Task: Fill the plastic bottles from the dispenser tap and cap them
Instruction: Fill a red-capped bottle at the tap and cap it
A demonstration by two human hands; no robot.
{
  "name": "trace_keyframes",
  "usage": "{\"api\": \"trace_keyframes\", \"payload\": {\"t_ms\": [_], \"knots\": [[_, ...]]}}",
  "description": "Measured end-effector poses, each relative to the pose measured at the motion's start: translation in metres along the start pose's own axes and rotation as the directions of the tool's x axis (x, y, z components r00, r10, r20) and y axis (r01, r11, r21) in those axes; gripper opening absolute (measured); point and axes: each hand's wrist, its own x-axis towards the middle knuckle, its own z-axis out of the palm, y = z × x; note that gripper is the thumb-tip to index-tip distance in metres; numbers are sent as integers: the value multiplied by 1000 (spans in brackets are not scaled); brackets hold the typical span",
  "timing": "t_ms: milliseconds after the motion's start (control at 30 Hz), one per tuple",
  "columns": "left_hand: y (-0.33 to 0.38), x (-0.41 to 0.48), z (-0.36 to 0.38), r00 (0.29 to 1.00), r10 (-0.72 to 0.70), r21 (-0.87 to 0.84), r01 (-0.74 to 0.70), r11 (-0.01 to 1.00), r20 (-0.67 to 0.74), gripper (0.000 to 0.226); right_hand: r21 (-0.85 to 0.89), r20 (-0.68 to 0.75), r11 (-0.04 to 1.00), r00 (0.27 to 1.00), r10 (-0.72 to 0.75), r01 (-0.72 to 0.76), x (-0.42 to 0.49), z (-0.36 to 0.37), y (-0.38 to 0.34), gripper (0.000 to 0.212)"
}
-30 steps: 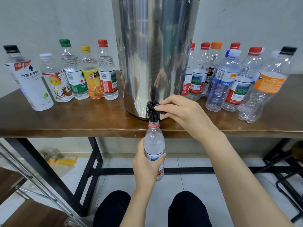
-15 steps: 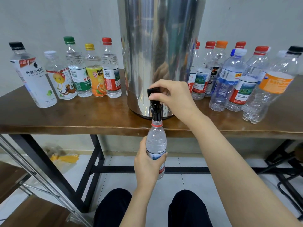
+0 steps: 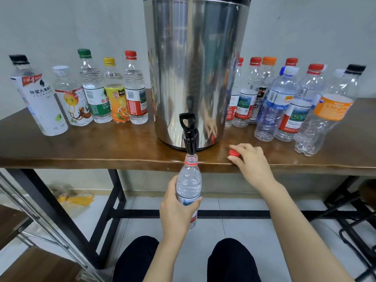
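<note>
A tall steel dispenser point(image 3: 195, 74) stands on the wooden table point(image 3: 101, 151), its black tap point(image 3: 189, 135) hanging over the front edge with the lever upright. My left hand point(image 3: 177, 210) grips a clear, uncapped plastic bottle point(image 3: 188, 180) full of water, its mouth just under the tap spout. My right hand point(image 3: 251, 161) rests at the table's front edge to the right of the tap and pinches a red cap point(image 3: 234, 153) between thumb and fingers.
Several capped, filled bottles point(image 3: 114, 92) line the table left of the dispenser. Several capped empty-looking bottles point(image 3: 284, 102) crowd the right side. Black table legs point(image 3: 114, 200) and a crossbar run below; a metal rack point(image 3: 30, 220) stands lower left. My knees point(image 3: 183, 261) are beneath.
My right hand let go of the tap lever, which now stands upright, and moved right and down to the red cap on the table. The bottle dropped slightly away from the spout.
</note>
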Motion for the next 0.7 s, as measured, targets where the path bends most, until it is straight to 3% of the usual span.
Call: {"api": "trace_keyframes", "payload": {"t_ms": [267, 333, 433, 567, 700], "knots": [[2, -11, -23, 1000, -11, 13, 12, 1000, -15, 78, 212, -87, 975, 995, -42, 60, 3, -7, -16, 29], [6, -10, -36, 999, 8, 9, -8, 1000, -46, 78, 392, -205, 910, 977, -56, 134, -3, -24, -33, 29], [15, -6, -56, 996, 46, 8, -46, 999, -82, 79, 641, -290, 707, 947, -137, 299, -15, -65, -72, 32], [32, -3, -81, 989, 106, 3, -106, 994, -103, 79, 673, -204, 569, 858, -470, 472, -26, -104, -131, 35], [42, -2, -104, 987, 124, -36, -128, 991, -100, 78, 543, 37, 635, 739, -673, 550, -18, -100, -180, 33]]}}
